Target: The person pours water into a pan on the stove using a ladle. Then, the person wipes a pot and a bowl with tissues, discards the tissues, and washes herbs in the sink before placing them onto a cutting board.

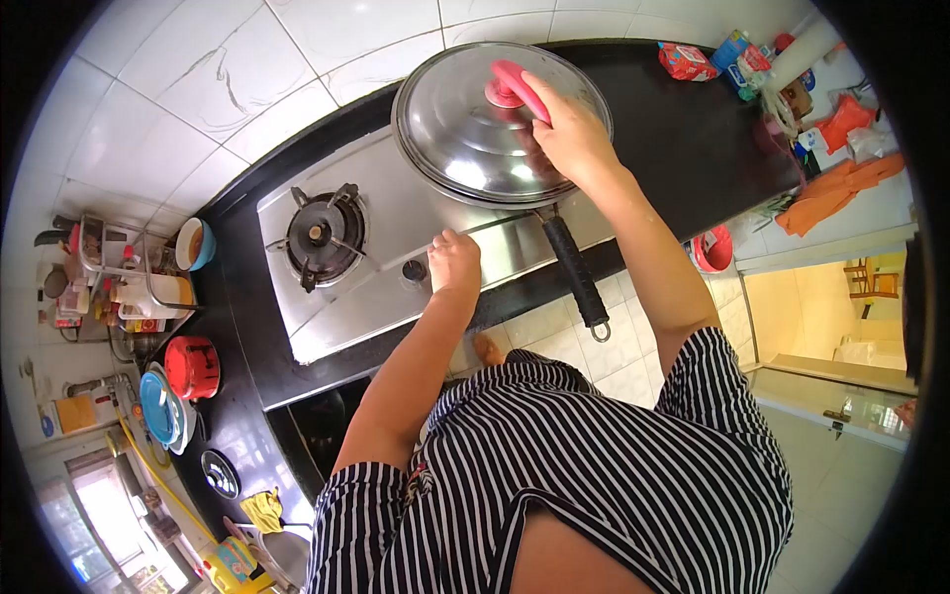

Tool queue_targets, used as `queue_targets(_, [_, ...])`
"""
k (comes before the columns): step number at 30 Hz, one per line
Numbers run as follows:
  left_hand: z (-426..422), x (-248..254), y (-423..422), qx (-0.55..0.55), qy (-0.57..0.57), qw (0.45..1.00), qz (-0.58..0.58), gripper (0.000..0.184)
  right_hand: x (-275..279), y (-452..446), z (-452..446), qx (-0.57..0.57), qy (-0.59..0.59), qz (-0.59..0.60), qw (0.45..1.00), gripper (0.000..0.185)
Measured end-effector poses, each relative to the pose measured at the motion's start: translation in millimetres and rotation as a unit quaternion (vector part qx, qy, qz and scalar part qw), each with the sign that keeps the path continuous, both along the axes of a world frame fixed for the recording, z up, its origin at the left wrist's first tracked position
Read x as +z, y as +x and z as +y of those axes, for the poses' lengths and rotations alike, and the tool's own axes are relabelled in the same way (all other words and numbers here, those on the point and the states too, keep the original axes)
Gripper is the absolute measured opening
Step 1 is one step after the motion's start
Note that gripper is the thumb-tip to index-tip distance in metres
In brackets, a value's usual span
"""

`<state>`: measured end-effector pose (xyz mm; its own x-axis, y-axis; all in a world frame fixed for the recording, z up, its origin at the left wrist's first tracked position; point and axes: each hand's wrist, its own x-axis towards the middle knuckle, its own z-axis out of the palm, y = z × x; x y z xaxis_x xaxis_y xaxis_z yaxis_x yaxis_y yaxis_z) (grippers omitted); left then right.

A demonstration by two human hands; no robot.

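A large shiny metal lid sits over a pan on the right burner and hides what is inside. My right hand is closed around the lid's red-pink handle. The pan's long black handle points toward my body and ends in a metal ring. My left hand is held low over the front of the steel gas stove, its fingers curled in. Whether it grips anything is hidden. Just left of it is a black stove knob.
The left burner has nothing on it. On the left counter stand a blue bowl, a red pot, blue basins and a loaded rack. A red packet lies at the back right. A red bucket is beyond the counter.
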<state>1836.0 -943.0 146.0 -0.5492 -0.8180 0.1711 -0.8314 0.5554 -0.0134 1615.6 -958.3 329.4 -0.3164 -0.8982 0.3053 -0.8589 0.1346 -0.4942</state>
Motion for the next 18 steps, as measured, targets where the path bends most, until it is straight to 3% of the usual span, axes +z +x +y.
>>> queue_targets(3, [-2.1, 3.9, -1.1, 0.004, 0.029, 0.999, -0.037, 0.010, 30.8, -11.7, 22.4, -0.023, -0.096, -0.021, 0.995, 0.057])
queue_targets(5, [-0.7, 6.5, -1.1, 0.004, 0.049, 0.998, -0.031, 0.011, 66.1, -26.5, 51.5, -0.063, -0.140, -0.101, 0.983, 0.056])
queue_targets(7, [-0.5, 6.9, 0.0, -0.001, 0.059, 0.998, -0.025, 0.011, 78.6, -63.0, 80.1, -0.097, -0.182, -0.081, 0.975, 0.059])
queue_targets(10, [-2.7, 13.5, 0.3, -0.006, 0.078, 0.997, -0.023, 0.012, 77.0, -112.1, 123.9, -0.179, -0.144, -0.031, 0.973, 0.058])
queue_targets(11, [-2.4, 15.1, 0.5, -0.006, 0.092, 0.995, -0.027, 0.013, 57.1, -138.4, 134.6, -0.181, -0.145, -0.029, 0.972, 0.058])
queue_targets(12, [-4.0, 10.9, -1.6, 0.017, 0.111, 0.993, -0.037, 0.028, 29.9, -166.1, 143.0, -0.187, -0.151, 0.044, 0.970, 0.056])
queue_targets(13, [-3.3, 10.6, -0.9, 0.016, 0.113, 0.993, -0.036, 0.028, 4.1, -184.4, 150.5, -0.191, -0.155, 0.118, 0.962, 0.054])
queue_targets(15, [-4.4, 11.7, 1.9, -0.001, 0.105, 0.994, -0.029, 0.030, -36.7, -194.4, 167.8, -0.256, -0.060, 0.217, 0.940, 0.051])
queue_targets(18, [-4.7, 14.3, 3.9, -0.018, 0.106, 0.993, -0.037, 0.024, -92.8, -184.3, 176.6, -0.326, -0.018, 0.042, 0.944, 0.056])
